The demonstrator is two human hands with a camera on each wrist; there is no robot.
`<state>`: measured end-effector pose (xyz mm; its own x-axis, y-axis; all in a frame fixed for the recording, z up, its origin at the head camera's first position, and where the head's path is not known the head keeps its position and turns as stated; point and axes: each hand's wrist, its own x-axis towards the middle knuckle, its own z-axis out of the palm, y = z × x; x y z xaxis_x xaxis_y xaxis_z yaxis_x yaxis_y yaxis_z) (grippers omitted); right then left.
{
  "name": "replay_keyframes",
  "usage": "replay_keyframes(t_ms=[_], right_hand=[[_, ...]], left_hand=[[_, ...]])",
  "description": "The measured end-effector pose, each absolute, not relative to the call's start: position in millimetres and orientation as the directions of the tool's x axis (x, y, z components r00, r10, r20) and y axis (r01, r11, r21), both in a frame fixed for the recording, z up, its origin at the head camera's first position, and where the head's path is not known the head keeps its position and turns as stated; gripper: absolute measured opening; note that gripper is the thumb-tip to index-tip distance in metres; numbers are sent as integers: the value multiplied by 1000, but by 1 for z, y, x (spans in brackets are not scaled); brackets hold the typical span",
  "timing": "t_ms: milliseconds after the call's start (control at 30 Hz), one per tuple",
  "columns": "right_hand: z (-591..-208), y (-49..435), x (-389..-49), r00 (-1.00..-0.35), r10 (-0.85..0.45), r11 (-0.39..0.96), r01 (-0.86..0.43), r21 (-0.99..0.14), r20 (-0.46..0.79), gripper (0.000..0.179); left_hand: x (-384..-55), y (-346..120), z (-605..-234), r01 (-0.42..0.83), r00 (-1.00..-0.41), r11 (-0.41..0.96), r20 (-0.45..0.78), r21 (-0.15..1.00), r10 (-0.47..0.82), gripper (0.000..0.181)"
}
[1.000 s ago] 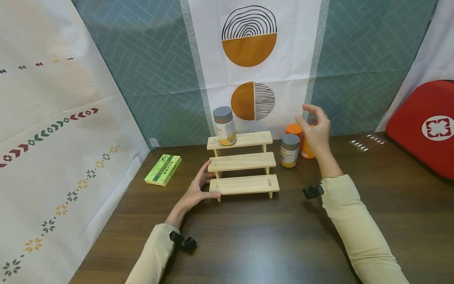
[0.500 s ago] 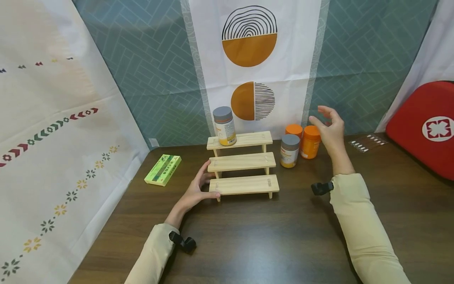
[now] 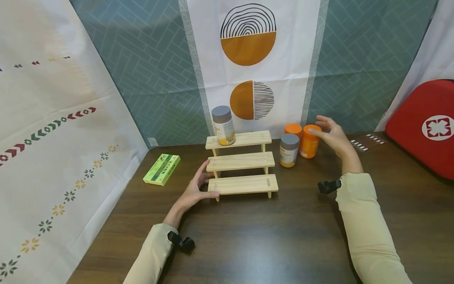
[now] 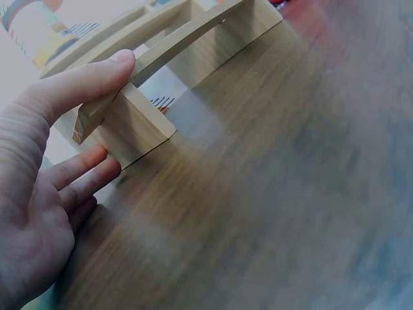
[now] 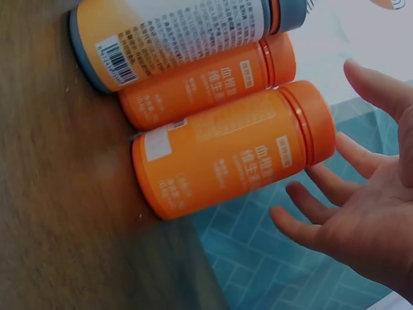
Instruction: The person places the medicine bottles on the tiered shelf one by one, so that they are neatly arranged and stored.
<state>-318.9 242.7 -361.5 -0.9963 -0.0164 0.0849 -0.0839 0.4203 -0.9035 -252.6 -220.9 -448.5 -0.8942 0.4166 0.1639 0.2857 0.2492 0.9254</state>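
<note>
My left hand (image 3: 191,194) holds the left end of a three-step wooden display rack (image 3: 242,184); in the left wrist view the thumb lies over the lowest board (image 4: 151,61), with fingers beside its leg. A grey-capped bottle (image 3: 224,128) stands upright on the top step. My right hand (image 3: 335,138) is at the cap of an orange bottle (image 3: 308,146), thumb and fingers spread apart. In the right wrist view the fingertips come right up to that cap (image 5: 313,123). Close by stand a second orange bottle (image 5: 206,84) and another grey-capped bottle (image 3: 288,152).
A green and yellow box (image 3: 162,169) lies on the dark wooden table (image 3: 234,236) left of the rack. At the right are a clear pack of white-tipped sticks (image 3: 367,142) and a red case (image 3: 418,122). Patterned cloths hang behind and at the left.
My right hand has moved right from above the orange bottles, then lowered beside the right one's cap. The left hand keeps its place on the rack.
</note>
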Motion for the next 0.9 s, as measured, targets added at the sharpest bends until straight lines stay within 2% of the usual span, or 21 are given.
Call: replay_keyframes(t_ms=[233, 900], right_hand=[[-366, 245, -319, -996, -75, 453, -78, -888, 49, 83], [-375, 250, -327, -996, -91, 467, -48, -883, 5, 86]], left_hand=[[-254, -220, -447, 277, -896, 249, 156, 928, 416, 108], [-253, -220, -448, 277, -899, 257, 155, 926, 409, 108]])
